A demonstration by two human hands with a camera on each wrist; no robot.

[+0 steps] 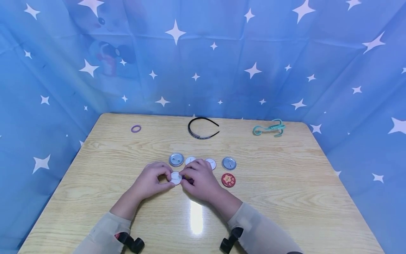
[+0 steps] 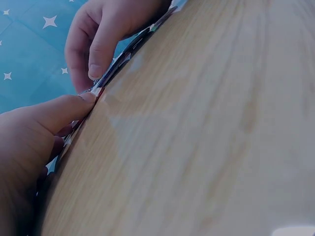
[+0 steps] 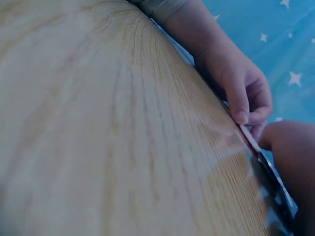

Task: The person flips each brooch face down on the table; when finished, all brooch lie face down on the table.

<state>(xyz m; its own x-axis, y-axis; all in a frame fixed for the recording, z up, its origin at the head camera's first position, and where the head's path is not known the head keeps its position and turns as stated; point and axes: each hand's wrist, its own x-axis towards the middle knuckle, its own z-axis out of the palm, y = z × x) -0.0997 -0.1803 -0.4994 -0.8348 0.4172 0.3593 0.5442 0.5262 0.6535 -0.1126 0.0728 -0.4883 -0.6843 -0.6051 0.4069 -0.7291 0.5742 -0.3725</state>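
The wood-grain bench (image 1: 285,211) bears everything; the left hand (image 1: 153,179) and right hand (image 1: 201,180) face each other, a black headband (image 1: 199,137) beyond. Each grip pinches an edge of the white badge (image 1: 176,178) between them; a purple ring (image 1: 136,132) lies far left.

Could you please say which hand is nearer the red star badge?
Right: the right hand is just left of the red star badge; the left hand is farther left, past a white badge.

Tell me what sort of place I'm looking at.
Probably a makeshift indoor tabletop setup: a wood-grain table surrounded by a blue star-patterned curtain, with round badges laid out on it.
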